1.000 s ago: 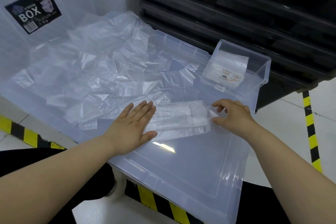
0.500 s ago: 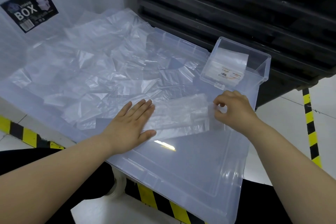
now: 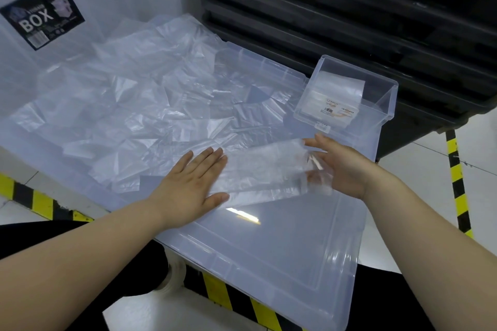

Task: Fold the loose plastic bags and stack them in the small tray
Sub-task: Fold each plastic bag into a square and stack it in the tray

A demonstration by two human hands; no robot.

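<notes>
A clear plastic bag (image 3: 263, 169), folded into a long strip, lies on a large translucent lid (image 3: 282, 250). My left hand (image 3: 193, 183) presses flat on the strip's left end. My right hand (image 3: 347, 169) holds the strip's right end, which is raised off the lid and wraps over my fingers; they show through the plastic. Just beyond my right hand stands the small clear tray (image 3: 387, 105), with folded bags (image 3: 338, 97) stacked inside it. A pile of loose crumpled bags (image 3: 150, 115) covers the lid's far left part.
Black stacked crates (image 3: 349, 8) rise right behind the tray. A translucent storage box (image 3: 40, 13) with a "BOX" label stands at the back left. Yellow-and-black floor tape (image 3: 457, 169) runs along the right and under the lid. My dark-clothed legs are below.
My right hand has turned palm-left and lifted the strip's right end off the lid. My left hand has stayed flat on the left end.
</notes>
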